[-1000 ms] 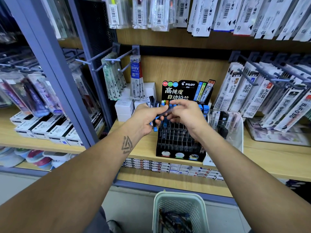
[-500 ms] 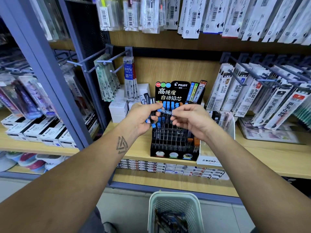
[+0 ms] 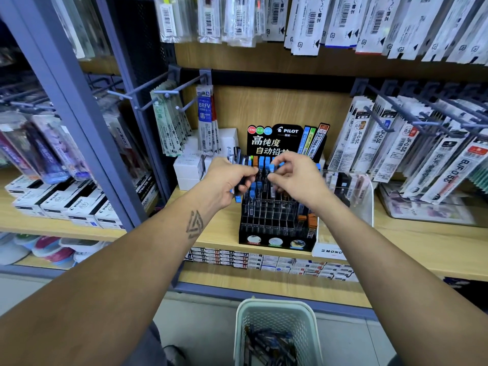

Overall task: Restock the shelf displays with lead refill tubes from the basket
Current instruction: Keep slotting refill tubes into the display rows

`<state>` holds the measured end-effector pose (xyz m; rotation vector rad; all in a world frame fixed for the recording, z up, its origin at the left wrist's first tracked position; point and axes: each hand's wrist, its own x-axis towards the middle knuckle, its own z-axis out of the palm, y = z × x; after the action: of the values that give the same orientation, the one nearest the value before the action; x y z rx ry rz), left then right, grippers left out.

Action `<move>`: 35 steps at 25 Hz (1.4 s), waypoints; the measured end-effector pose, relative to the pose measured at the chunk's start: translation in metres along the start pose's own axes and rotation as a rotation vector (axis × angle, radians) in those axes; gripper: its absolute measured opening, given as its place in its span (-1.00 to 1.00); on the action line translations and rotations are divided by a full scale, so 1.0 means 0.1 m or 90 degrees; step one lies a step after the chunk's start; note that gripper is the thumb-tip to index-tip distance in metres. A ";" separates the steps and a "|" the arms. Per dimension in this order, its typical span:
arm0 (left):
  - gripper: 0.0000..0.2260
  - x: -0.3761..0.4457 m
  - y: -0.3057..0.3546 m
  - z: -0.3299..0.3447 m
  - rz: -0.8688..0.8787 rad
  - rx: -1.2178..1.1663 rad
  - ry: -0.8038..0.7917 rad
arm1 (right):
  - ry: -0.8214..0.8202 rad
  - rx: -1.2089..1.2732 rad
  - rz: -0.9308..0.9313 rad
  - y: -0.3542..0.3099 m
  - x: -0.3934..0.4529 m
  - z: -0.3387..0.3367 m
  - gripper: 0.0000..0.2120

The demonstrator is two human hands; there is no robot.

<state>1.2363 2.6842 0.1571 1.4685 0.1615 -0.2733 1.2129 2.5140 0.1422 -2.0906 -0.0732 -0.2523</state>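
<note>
Right hand (image 3: 295, 178) has reached over the display (image 3: 277, 215), pinching a tube (image 3: 271, 169); left hand (image 3: 227, 180) grips tubes.

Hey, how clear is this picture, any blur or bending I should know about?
Head view: wide-angle bending curves the shelf posts and stretches both forearms; the left hand and right hand are slightly motion-blurred over the Pilot display; the basket is sharp, the far-left packets soft; lighting even, with mild glare on the hanging sleeves.

"PILOT" tops the black display stand (image 3: 277, 228), "BRFV" a hanging refill pack (image 3: 204, 112), "MONO" a white box (image 3: 328, 251).
</note>
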 end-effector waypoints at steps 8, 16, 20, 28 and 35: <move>-0.88 -0.03 -0.05 -0.12 -0.087 0.134 -0.061 | 0.042 -0.168 -0.102 0.14 0.00 0.30 -0.83; -0.92 0.01 -0.06 -0.08 -0.087 0.084 -0.051 | 0.058 -0.158 -0.133 0.11 -0.03 0.30 -0.83; -0.93 0.03 -0.06 -0.12 -0.102 0.045 -0.059 | 0.059 -0.127 -0.122 0.10 -0.04 0.31 -0.86; -0.90 0.04 -0.06 -0.16 -0.127 -0.036 -0.067 | 0.048 -0.102 -0.105 0.08 -0.05 0.27 -0.86; -0.91 0.03 -0.05 -0.14 -0.128 -0.044 -0.063 | 0.057 -0.062 -0.082 0.12 -0.05 0.25 -0.83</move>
<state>1.2389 2.6974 0.1498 1.3679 0.2375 -0.4985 1.2137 2.5295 0.1191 -2.1705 -0.1442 -0.4350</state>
